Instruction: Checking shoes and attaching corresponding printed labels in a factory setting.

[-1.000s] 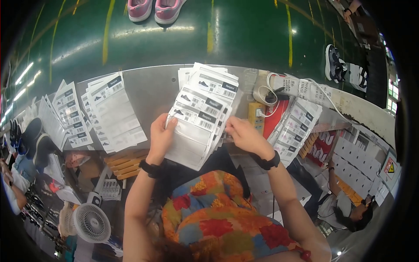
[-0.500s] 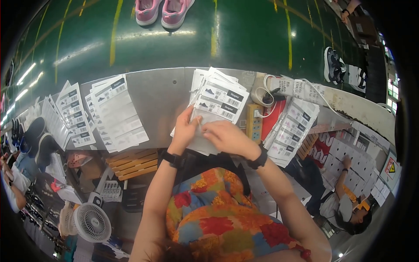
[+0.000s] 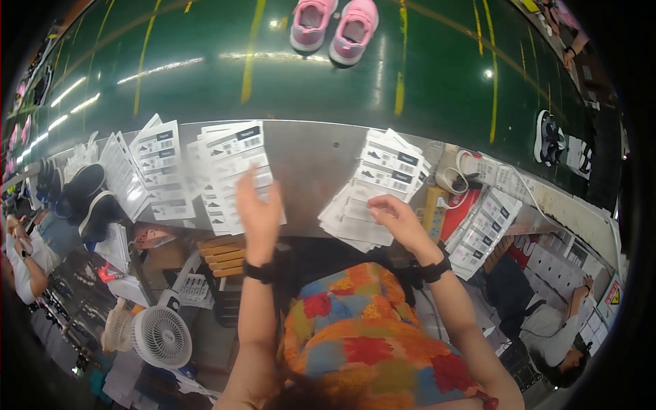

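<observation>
Left hand has swung away from the right stack of label sheets to the middle stack of label sheets since half a second ago.

Its fingers are spread loose, the grip let go (motion blurs them a little), over the middle stack's right edge; whether they touch is unclear. Right hand is half curled at the right stack's lower right, and I cannot tell if it pinches a sheet. Both stacks lie on the grey metal table, well apart, with the yellow power strip just beside the right one. Beyond, pink shoes stand on the green surface.
</observation>
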`<state>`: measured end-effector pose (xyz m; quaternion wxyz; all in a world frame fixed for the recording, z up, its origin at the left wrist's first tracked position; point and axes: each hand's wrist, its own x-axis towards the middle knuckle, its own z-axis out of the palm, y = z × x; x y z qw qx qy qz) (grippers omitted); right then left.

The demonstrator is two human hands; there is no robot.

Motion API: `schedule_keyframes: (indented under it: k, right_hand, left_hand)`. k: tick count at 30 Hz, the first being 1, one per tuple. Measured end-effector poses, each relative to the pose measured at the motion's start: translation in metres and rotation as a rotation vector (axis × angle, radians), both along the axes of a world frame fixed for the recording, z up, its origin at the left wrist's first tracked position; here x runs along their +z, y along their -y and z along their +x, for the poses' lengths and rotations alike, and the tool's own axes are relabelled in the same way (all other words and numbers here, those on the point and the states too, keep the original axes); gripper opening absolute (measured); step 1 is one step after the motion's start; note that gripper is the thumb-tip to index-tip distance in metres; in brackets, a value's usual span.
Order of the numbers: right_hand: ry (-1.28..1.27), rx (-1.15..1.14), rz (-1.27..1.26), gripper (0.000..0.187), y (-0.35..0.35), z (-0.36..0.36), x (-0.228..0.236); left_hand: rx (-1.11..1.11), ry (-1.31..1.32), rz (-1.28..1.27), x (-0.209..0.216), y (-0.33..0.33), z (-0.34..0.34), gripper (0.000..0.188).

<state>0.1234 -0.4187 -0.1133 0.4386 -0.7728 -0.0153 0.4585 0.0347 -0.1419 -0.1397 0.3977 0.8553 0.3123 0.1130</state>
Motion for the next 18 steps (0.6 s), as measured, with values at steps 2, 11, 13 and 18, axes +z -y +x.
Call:
schedule_keyframes:
  k: [2,11,13,18]
  right_hand:
    - [-0.462,-0.282,0.289,0.032,-0.039,0.001,0.000]
    - [-0.436,-0.006,0.228,0.064,-0.179,0.003,-0.036]
    - [0.047,0.157,0.103,0.063,-0.188,0.025,-0.027]
    - [1.303,0.143,-0.291,0.065,-0.209,0.161,-0.026]
  left_hand:
    - [0.201,-0.143,0.241,-0.012,-0.054,-0.019,0.048]
    - [0.113,-0.516,0.116,-0.011,-0.107,-0.016,0.068]
    - [0.070,-0.509,0.132,0.006,-0.107,0.007,0.070]
    - [-0.156,-0.202,-0.002,0.029,-0.120,0.093,0.065]
